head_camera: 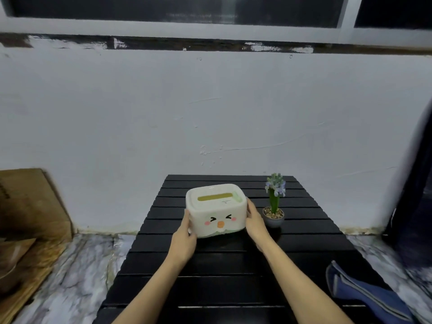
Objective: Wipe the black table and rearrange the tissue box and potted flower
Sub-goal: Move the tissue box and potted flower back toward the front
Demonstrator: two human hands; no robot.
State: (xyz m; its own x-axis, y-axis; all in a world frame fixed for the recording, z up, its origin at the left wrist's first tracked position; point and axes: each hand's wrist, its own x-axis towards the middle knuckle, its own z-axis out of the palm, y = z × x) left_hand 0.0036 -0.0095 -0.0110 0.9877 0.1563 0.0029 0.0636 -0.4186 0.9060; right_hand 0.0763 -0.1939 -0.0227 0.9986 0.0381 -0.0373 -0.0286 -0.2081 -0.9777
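A white tissue box (217, 210) with a cartoon face and a yellow slot on top is over the middle of the black slatted table (233, 265). My left hand (184, 239) presses against its left side and my right hand (256, 222) against its right side, so both hold it. Its near edge looks slightly tilted; I cannot tell whether it rests on the table. A small potted flower (274, 202), with pale blue blossoms in a grey pot, stands just right of the box, close to my right hand.
A blue cloth (364, 293) lies at the table's near right corner. Cardboard boxes (30, 206) are stacked on the floor at the left. A white wall rises right behind the table's far edge. Dark fabric (413, 195) hangs at the right.
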